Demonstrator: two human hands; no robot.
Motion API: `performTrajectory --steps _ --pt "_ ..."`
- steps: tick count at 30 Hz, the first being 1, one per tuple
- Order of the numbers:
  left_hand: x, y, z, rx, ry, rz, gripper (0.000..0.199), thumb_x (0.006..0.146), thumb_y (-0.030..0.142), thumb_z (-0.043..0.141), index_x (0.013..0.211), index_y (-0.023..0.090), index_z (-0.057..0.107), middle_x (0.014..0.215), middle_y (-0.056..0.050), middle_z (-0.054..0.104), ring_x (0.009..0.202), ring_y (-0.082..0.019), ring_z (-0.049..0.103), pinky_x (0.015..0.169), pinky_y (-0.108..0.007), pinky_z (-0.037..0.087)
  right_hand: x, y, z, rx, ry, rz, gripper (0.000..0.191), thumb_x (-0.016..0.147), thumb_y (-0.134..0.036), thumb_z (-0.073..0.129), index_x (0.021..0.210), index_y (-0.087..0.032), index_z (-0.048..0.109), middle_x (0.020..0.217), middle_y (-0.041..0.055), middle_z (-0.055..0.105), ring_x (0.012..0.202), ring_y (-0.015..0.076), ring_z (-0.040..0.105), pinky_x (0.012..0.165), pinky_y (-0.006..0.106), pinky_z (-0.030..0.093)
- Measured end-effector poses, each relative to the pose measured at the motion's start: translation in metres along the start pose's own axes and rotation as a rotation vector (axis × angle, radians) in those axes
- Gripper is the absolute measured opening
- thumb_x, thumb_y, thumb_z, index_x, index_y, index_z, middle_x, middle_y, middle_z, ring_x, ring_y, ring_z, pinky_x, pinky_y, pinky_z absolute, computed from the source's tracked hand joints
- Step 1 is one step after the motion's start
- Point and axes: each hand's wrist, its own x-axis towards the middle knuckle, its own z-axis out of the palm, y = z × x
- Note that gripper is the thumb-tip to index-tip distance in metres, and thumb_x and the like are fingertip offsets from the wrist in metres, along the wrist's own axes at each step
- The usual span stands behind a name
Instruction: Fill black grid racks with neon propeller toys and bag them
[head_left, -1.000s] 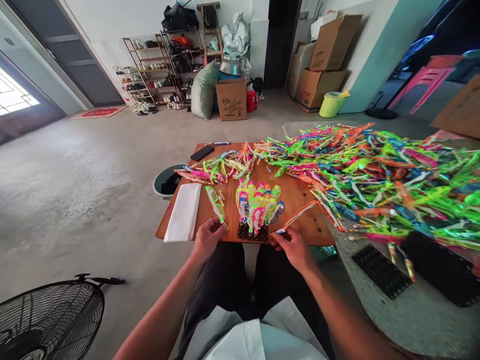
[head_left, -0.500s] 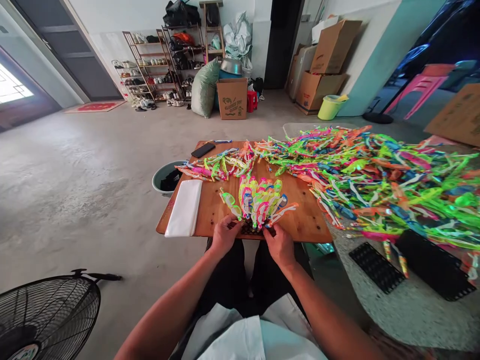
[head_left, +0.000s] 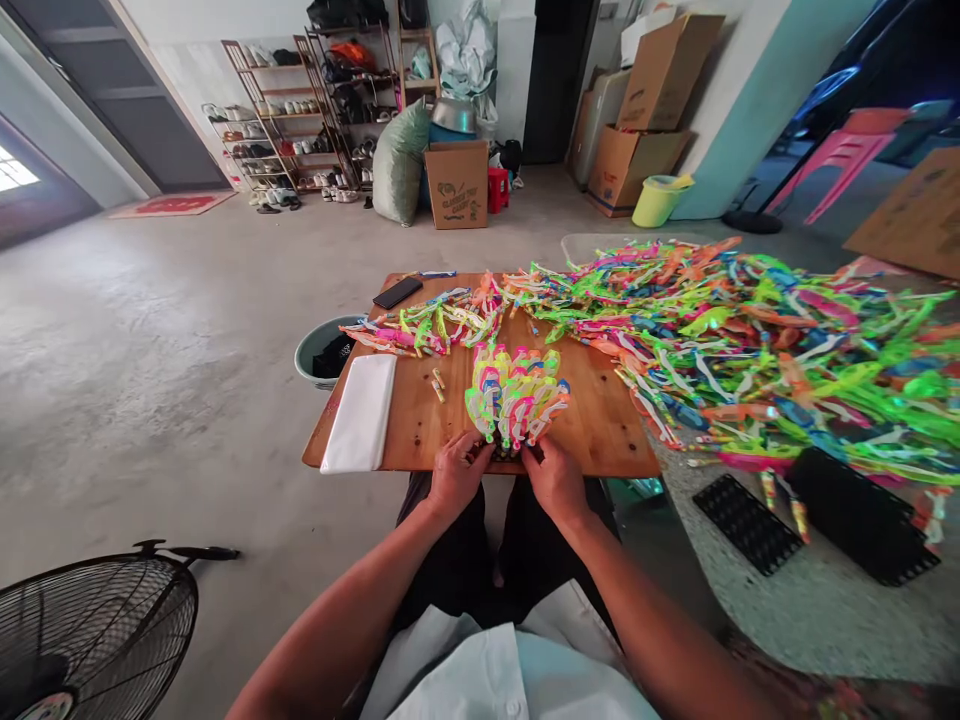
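Observation:
A cluster of bright plastic pieces (head_left: 517,390) stands upright in a dark holder near the front edge of the wooden board (head_left: 420,440). My left hand (head_left: 459,472) is at the cluster's lower left, its fingers closed at the base. On the lower right, my right hand (head_left: 553,478) has its fingertips pressed together at the base. Just what the fingertips pinch is too small to make out. Most of the holder is hidden by the pieces and fingers.
Loose colourful pieces (head_left: 720,330) cover the stone table at right, with black trays (head_left: 748,522) in front. A white folded sheet (head_left: 360,412), a phone (head_left: 397,292) and small tubes (head_left: 438,386) lie on the board. A fan (head_left: 97,630) stands lower left.
The outer pieces that leaned out to the left and right now stand in with the cluster. Small tubes now show on the board to its left. The view has shifted slightly.

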Motion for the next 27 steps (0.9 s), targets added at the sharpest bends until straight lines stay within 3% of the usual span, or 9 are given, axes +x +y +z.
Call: performTrajectory --steps 6,11,18,27 --pt "-0.001 0.004 0.004 0.037 0.039 -0.019 0.014 0.095 0.028 0.063 0.101 0.019 0.072 0.093 -0.004 0.073 0.079 -0.015 0.067 0.074 -0.025 0.052 0.004 -0.004 -0.002 -0.054 -0.036 -0.035 0.019 0.095 -0.025 0.058 0.105 -0.016 0.070 0.097 0.0095 0.077 0.087 0.0238 0.072 0.076 0.029 0.046" --pt "0.000 0.008 0.007 0.009 0.134 -0.162 0.016 0.093 0.031 0.067 0.101 0.019 0.074 0.085 -0.002 0.074 0.072 -0.014 0.067 0.073 -0.025 0.051 0.006 -0.006 -0.004 -0.094 -0.063 -0.040 0.019 0.096 -0.025 0.058 0.108 -0.017 0.070 0.098 0.0092 0.077 0.091 0.0229 0.072 0.078 0.028 0.046" --pt "0.000 0.009 0.010 -0.017 0.136 -0.225 0.020 0.091 0.033 0.069 0.105 0.020 0.076 0.085 -0.002 0.076 0.071 -0.015 0.068 0.071 -0.025 0.051 0.007 -0.005 -0.004 -0.085 -0.065 -0.064 0.017 0.097 -0.025 0.059 0.108 -0.017 0.070 0.095 0.0085 0.076 0.090 0.0227 0.071 0.077 0.027 0.047" --pt "0.001 0.014 0.002 0.320 0.037 -0.003 0.018 0.100 0.032 0.058 0.104 0.019 0.070 0.094 -0.005 0.073 0.083 -0.017 0.069 0.072 -0.026 0.046 0.007 -0.003 -0.003 -0.109 -0.069 -0.080 0.017 0.098 -0.026 0.058 0.108 -0.016 0.067 0.096 0.0081 0.075 0.090 0.0236 0.070 0.074 0.029 0.046"
